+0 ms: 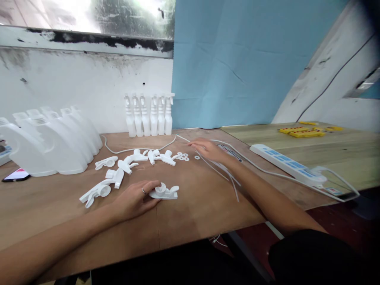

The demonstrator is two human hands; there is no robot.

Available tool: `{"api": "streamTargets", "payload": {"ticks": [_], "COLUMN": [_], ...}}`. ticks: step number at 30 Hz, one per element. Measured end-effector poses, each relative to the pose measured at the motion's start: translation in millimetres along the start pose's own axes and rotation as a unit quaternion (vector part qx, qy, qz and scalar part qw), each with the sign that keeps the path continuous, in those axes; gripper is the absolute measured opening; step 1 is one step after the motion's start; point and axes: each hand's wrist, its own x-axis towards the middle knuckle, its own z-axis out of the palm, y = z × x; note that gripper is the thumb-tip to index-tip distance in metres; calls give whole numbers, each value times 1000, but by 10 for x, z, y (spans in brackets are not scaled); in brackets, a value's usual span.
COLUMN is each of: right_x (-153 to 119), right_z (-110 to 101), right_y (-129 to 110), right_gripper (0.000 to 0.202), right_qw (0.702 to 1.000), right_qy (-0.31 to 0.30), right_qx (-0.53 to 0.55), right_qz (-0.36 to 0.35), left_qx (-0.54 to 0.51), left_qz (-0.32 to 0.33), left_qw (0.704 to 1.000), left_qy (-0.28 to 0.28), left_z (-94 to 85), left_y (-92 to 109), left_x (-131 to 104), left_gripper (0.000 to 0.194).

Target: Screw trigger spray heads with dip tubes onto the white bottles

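Observation:
On the brown table, my left hand [139, 200], wearing a ring, is closed around one end of a white spray trigger head [161, 190]. The spray head lies low at the tabletop, its round collar facing up. Farther off, my right hand [206, 149] is stretched out with its fingers extended over thin white dip tubes [218, 169]. Small white washers [182, 156] lie just left of its fingertips. More trigger heads [127, 164] are strewn in a curve beyond my left hand. My right palm hides parts of the tubes.
Several white spray bottles [150, 120] stand against the wall. Large translucent jugs [62, 144] crowd the left, beside a phone [15, 175]. A white power strip [286, 165] with its cable lies at the right. Yellow pieces [303, 132] sit on the far right table.

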Motion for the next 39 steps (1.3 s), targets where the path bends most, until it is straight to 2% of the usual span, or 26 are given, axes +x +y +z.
{"api": "streamTargets", "payload": {"ticks": [3,5,7,10,16,25,33,39], "right_x": [-9,-74,-140,-189,-183,-167,-182,-165], "right_z": [-247,-337,-369,-358,-345,-346,-403,-419], "right_y": [643,978,1204,1368,1443,1451,1366,1237], "right_gripper": [36,39,37,35,41,41,39,41], "right_qw": [986,974,967,961,958,962,957,952], "right_qy": [66,76,56,22,-5,-4,22,18], "right_qx": [-79,-106,-116,-123,-144,-152,-146,-151], "right_qz": [129,188,222,245,249,228,249,266], "left_qx": [-17,-21,-22,-27,-20,-21,-18,-19], "left_qz": [3,-8,-12,-5,-6,-6,-3,-10], "left_qw": [1000,999,999,999,999,999,999,999], "left_qy": [-20,-36,-42,-37,-36,-31,-32,-37], "left_z": [-21,-42,-58,-59,-40,-38,-41,-40], "left_y": [13,21,23,12,-10,-4,-14,-17], "left_x": [25,45,59,61,24,25,27,19], "left_gripper": [32,31,28,26,28,29,29,27]}}
